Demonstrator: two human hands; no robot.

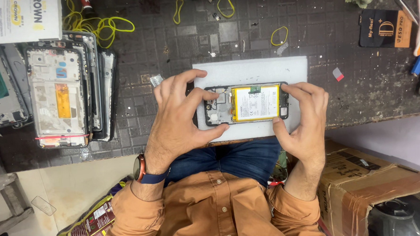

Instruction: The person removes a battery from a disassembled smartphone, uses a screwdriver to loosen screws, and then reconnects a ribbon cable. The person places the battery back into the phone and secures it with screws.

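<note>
Dark, worn workbench mat across the upper frame; white foam pad at centre. On the pad, opened black smartphone with exposed yellow battery, lying flat. Left hand over its left end, thumb and fingertips pinching the frame edge. Right hand at the right end, fingers curled, gripping the frame.

Risks, as a judgement: bent or punctured battery from hard pressing; phone sliding off the pad's near edge.

Brown cardboard box, lower right: contents hidden. Stack of phone frames, left. Yellow rubber bands, upper left.
</note>
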